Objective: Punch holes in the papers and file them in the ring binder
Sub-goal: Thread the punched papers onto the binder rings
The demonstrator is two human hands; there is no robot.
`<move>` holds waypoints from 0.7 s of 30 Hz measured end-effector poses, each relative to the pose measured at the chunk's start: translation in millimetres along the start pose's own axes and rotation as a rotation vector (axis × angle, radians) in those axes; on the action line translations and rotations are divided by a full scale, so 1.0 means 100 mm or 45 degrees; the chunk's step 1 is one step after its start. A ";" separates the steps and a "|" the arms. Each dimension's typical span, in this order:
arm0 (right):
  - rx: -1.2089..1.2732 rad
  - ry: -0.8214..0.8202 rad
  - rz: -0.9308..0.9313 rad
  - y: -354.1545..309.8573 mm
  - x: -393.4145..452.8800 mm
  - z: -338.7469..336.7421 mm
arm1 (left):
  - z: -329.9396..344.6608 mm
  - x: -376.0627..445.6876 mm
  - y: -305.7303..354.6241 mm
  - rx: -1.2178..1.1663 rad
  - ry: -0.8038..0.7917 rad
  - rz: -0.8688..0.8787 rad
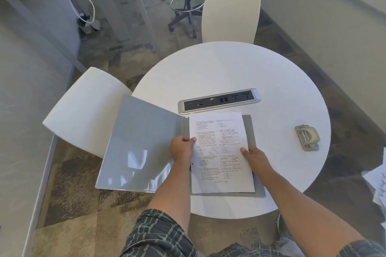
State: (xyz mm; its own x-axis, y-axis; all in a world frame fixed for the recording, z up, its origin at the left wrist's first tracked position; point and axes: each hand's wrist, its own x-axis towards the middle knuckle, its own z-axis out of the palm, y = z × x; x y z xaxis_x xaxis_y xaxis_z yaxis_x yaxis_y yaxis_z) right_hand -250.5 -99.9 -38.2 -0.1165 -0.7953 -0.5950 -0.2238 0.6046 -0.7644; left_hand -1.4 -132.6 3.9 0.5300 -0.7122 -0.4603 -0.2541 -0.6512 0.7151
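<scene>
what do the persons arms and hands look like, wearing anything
Both forearms are bare. The left hand and right hand wear no gloves, and no rings or watch show from this angle. At the upper arms, short sleeves of a dark plaid shirt with pale green and white check lines appear on both sides.

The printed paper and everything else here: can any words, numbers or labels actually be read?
None can be read.
Printed paper: two columns of numbered text and a small table, too small and blurred.
Power strip: sockets only, no legible marking.
Hole punch: no readable brand.
Ring binder: plain cover.
</scene>
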 end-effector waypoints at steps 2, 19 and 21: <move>-0.028 -0.040 0.019 0.01 0.02 0.00 | 0.03 0.03 0.01 0.006 0.009 0.009; -0.203 0.097 0.053 0.08 0.09 0.00 | 0.08 0.16 0.01 0.024 -0.019 0.016; -0.147 0.061 0.069 0.09 0.09 0.00 | 0.10 0.17 0.02 0.006 -0.003 0.002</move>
State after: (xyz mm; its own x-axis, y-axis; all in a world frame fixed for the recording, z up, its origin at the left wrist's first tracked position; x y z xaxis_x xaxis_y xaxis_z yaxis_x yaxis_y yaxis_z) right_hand -253.7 -101.7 -50.7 -0.1771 -0.7644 -0.6200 -0.3253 0.6400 -0.6961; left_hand -1.0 -148.6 -7.2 0.5274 -0.7141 -0.4603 -0.2591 -0.6511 0.7133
